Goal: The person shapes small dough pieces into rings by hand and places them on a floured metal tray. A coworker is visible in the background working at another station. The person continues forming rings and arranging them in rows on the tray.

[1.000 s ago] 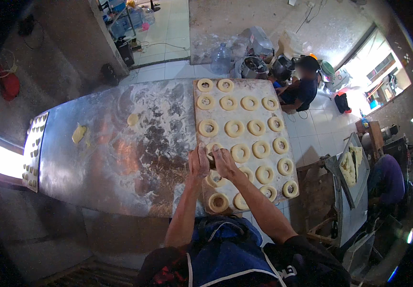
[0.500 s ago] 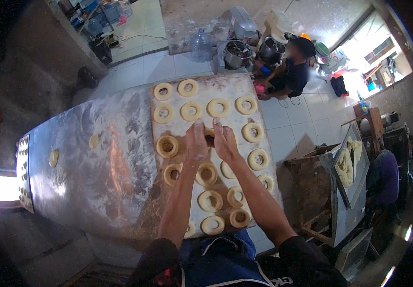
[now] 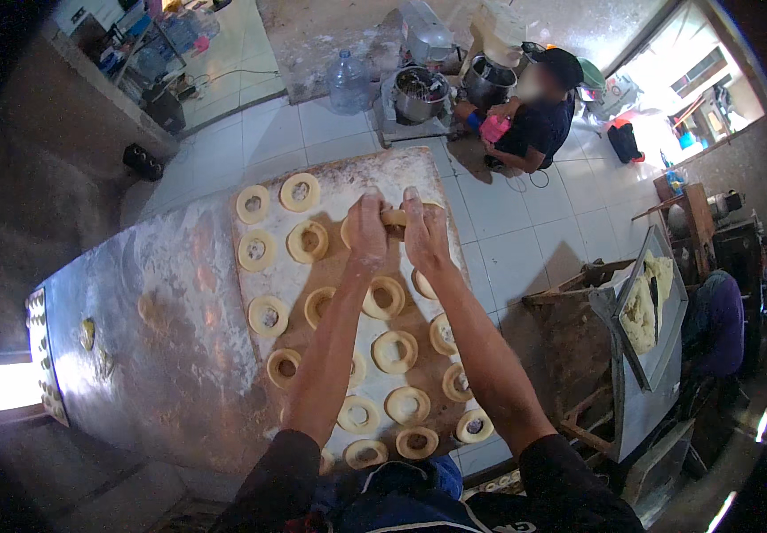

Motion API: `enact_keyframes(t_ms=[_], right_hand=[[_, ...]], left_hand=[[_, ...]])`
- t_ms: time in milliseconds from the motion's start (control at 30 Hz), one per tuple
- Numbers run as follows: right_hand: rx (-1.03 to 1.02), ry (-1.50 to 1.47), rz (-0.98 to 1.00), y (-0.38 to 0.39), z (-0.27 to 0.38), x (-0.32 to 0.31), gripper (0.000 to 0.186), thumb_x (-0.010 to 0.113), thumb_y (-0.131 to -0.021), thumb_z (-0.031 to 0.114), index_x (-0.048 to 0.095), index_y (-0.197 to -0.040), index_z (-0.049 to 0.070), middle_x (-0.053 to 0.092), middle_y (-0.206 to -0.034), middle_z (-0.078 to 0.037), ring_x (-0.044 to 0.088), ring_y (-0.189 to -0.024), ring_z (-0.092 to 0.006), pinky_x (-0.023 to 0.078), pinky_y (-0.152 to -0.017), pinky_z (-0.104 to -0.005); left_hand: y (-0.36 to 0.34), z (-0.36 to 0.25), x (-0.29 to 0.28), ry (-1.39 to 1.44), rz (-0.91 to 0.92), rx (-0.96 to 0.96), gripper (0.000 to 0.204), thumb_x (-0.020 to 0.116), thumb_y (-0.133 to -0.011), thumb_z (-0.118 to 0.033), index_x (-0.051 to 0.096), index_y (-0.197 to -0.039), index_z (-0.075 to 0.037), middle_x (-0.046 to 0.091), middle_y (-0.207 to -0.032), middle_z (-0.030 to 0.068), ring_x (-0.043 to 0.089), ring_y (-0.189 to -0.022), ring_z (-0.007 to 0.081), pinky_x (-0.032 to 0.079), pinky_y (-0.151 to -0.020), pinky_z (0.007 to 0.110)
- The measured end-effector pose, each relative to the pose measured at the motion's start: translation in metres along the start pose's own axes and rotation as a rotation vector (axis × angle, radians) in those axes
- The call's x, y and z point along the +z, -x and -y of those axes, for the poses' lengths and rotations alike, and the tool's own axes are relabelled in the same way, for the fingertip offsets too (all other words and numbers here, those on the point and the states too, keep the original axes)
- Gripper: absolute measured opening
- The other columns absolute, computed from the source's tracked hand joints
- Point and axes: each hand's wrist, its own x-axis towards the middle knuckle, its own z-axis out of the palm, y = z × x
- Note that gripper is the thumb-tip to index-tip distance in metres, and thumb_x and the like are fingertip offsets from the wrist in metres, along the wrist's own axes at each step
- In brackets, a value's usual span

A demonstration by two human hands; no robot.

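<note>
My left hand (image 3: 368, 229) and my right hand (image 3: 425, 233) are side by side over the far part of a floured board (image 3: 358, 178). Between them they grip a pale dough ring (image 3: 393, 217), its far side showing between the thumbs; the fingers below are mostly hidden. Another dough ring (image 3: 345, 233) peeks out beside my left hand. Several more dough rings (image 3: 392, 369) lie in loose rows around and under my forearms, which cover some of them.
A metal table (image 3: 170, 338) dusted with flour extends left, with dough scraps (image 3: 88, 334) on it. Past the far edge, a seated person (image 3: 539, 124) holds a pink cloth (image 3: 494, 129) near mixer bowls (image 3: 421, 96). A tilted tray of dough (image 3: 639, 315) is at right.
The view has shifted, so the board appears farther left and lower. My hands are now nearer the board's far edge, with the ring showing more plainly between them. The seated person's arms have moved.
</note>
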Motion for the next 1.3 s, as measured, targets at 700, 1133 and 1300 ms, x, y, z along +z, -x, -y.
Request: enact_keyframes(t_ms=[700, 1133, 1300], right_hand=[[0.062, 0.400, -0.138, -0.038, -0.078, -0.109, 0.050, 0.069, -0.085, 0.020, 0.051, -0.124, -0.005, 0.063, -0.086, -0.011, 0.059, -0.077, -0.0150, 0.048, -0.067, -0.0283], [0.197, 0.225, -0.341, 0.183, -0.054, -0.189, 0.031, 0.065, -0.083, 0.003, 0.059, -0.113, 0.005, 0.058, -0.089, 0.001, 0.048, -0.070, -0.0066, 0.041, -0.060, -0.0229], [0.159, 0.242, -0.380, 0.247, -0.063, -0.205, 0.027, 0.059, -0.087, 0.007, 0.059, -0.114, 0.005, 0.056, -0.081, 0.002, 0.048, -0.067, -0.0058, 0.039, -0.057, -0.0216]], left_hand=[[-0.118, 0.051, 0.034, -1.130, 0.148, 0.383, 0.038, 0.070, -0.077, -0.040, 0.066, -0.101, -0.012, 0.067, -0.098, 0.0145, 0.061, -0.096, 0.0367, 0.045, -0.083, 0.048], [-0.055, -0.033, -0.132, -0.917, -0.266, 0.498, 0.037, 0.073, -0.076, -0.022, 0.062, -0.108, -0.008, 0.063, -0.103, 0.0155, 0.058, -0.102, 0.0329, 0.044, -0.090, 0.043], [0.034, -0.082, -0.432, -1.484, -1.032, 0.021, 0.040, 0.064, -0.083, -0.021, 0.056, -0.120, -0.007, 0.053, -0.123, 0.0180, 0.049, -0.116, 0.0368, 0.042, -0.093, 0.046]])
